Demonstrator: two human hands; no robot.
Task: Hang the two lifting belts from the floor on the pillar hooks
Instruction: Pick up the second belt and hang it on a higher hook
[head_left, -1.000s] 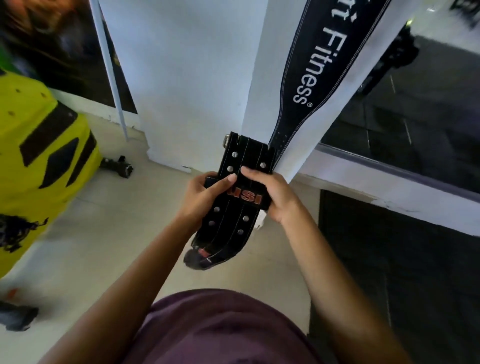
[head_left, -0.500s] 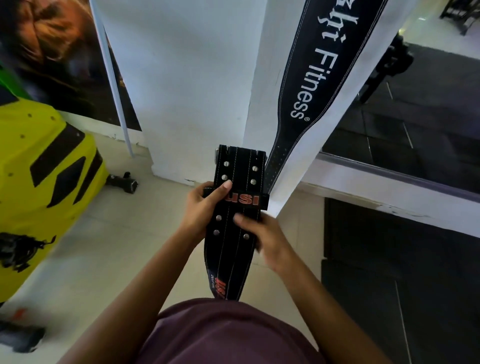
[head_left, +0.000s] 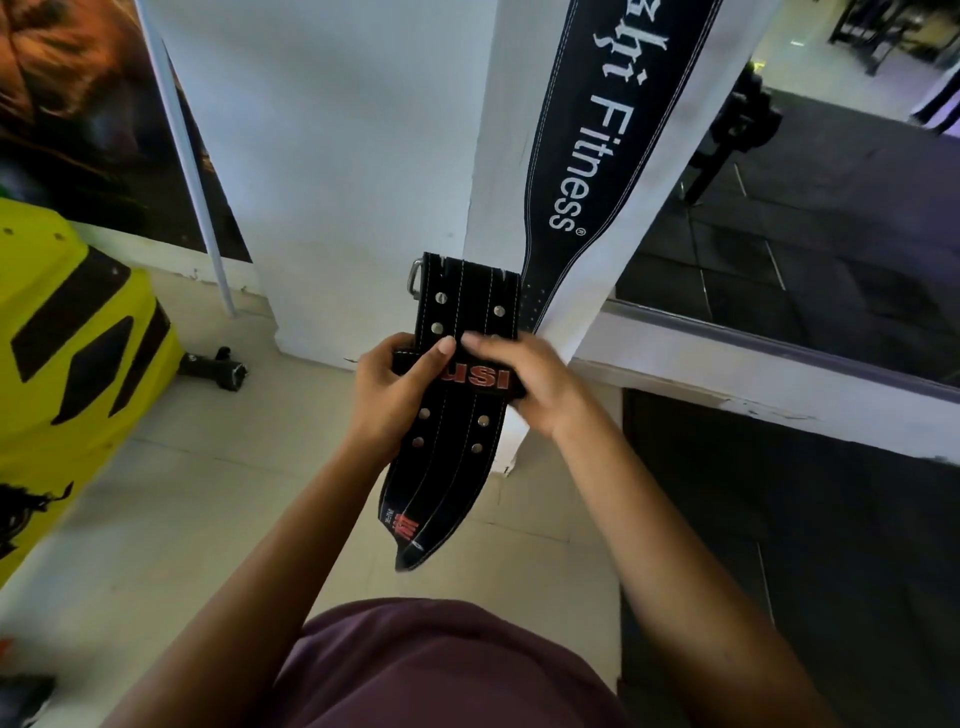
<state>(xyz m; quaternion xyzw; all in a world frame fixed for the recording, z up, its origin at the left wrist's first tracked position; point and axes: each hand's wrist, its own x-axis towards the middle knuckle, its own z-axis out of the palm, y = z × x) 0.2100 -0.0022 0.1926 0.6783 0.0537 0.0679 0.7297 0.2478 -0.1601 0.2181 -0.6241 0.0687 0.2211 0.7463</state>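
Observation:
A black leather lifting belt (head_left: 452, 441) with silver rivets and a red "USI" loop is folded in front of me, its metal buckle at the top and its tail hanging down. My left hand (head_left: 389, 395) grips its left edge at the loop. My right hand (head_left: 524, 379) holds the right side, fingers across the top of the loop. A second black belt (head_left: 602, 150) with white "Fitness" lettering hangs down the white pillar (head_left: 337, 156) right behind. No hook shows in this view.
A yellow and black machine shroud (head_left: 67, 343) stands at the left. A black handle part (head_left: 218, 364) lies on the tiled floor by the pillar base. Dark rubber flooring (head_left: 805, 519) lies to the right beyond a white ledge (head_left: 727, 374).
My right hand moved up from the belt's lower part to the USI loop. The folded belt shifted slightly and its tail hangs lower.

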